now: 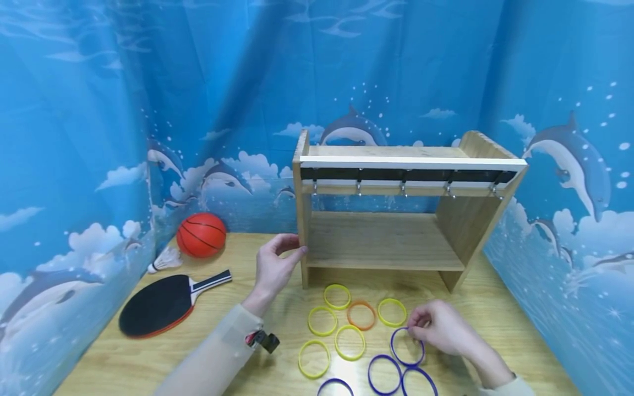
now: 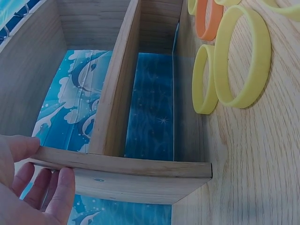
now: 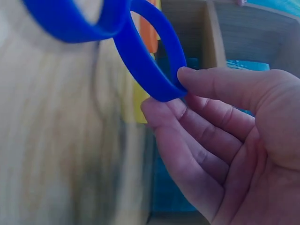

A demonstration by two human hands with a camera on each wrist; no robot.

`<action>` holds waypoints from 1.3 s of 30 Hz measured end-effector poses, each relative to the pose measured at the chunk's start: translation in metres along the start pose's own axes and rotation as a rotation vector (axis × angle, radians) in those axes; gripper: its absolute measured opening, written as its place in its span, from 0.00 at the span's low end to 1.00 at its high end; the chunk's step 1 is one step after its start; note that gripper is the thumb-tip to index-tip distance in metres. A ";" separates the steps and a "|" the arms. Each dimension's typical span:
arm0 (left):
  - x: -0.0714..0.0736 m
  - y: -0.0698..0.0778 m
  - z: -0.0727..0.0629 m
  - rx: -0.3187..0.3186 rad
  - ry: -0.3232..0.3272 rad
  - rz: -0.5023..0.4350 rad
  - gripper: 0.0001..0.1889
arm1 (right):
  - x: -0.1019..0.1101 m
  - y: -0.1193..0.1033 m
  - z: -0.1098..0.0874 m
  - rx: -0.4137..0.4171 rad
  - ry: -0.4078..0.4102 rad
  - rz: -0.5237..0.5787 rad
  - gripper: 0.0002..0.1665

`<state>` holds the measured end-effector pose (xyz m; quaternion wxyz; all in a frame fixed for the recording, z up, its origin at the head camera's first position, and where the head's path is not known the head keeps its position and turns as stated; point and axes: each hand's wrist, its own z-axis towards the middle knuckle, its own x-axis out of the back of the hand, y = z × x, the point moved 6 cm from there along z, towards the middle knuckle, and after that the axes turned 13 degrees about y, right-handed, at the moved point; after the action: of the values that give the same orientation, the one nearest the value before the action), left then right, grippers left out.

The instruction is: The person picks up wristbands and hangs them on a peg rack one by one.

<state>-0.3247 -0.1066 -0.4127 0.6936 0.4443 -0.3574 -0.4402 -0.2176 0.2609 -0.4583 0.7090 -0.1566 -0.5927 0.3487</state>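
Observation:
My left hand (image 1: pixel 277 267) grips the front edge of the left side panel of a wooden shelf rack (image 1: pixel 371 236). In the left wrist view, its thumb lies on one face of the panel (image 2: pixel 140 164) and its fingers on the other. My right hand (image 1: pixel 441 328) pinches a blue silicone wristband (image 3: pixel 140 72) between thumb and fingertips, in front of the rack's right half. Close by lie other blue wristbands (image 1: pixel 369 375). Several yellow wristbands (image 1: pixel 299 359) and an orange wristband (image 2: pixel 201 23) are spread on the table between the hands.
Several metal hooks (image 1: pixel 359 190) hang from a black strip (image 1: pixel 381 175) along the rack's top front. To the left lie a table tennis paddle (image 1: pixel 158 305), a shuttlecock (image 1: pixel 167 258) and a small red basketball (image 1: pixel 201 235). Blue dolphin-print curtains (image 1: pixel 223 110) enclose the wooden table (image 1: pixel 247 352).

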 end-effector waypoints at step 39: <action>0.001 0.001 0.002 0.003 -0.019 -0.002 0.15 | 0.047 -0.106 0.053 0.031 0.358 0.583 0.08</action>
<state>-0.3256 -0.1074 -0.4108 0.6892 0.4414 -0.3641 -0.4446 -0.2325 0.2077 -0.3434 0.6744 -0.3674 -0.3839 0.5126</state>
